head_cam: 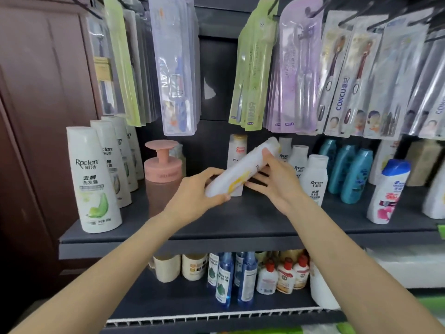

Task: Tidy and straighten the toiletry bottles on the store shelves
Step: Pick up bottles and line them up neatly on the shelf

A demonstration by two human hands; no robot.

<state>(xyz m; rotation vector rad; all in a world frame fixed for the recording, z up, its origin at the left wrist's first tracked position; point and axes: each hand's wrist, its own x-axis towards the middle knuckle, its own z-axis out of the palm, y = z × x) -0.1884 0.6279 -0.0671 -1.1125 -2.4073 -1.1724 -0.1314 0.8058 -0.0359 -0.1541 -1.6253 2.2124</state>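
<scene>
A white shampoo bottle with yellow print point(243, 171) is tilted, its base low on the left and its cap up on the right, above the dark shelf point(240, 222). My left hand point(199, 191) grips its base end. My right hand point(272, 177) holds the cap end, thumb on top and fingers spread underneath. Behind it a matching white bottle point(237, 147) stands upright. A row of white Raclen bottles point(92, 179) lines the left side. More white Raclen bottles point(313, 179) stand just right of my right hand.
A pink pump dispenser point(162, 172) stands left of my hands. Teal bottles point(354, 174) and a blue-capped white bottle point(389, 191) stand to the right. Packaged toothbrushes point(296, 68) hang above. The lower shelf point(216, 312) holds blue spray bottles point(226, 278) and small red-capped bottles point(284, 276).
</scene>
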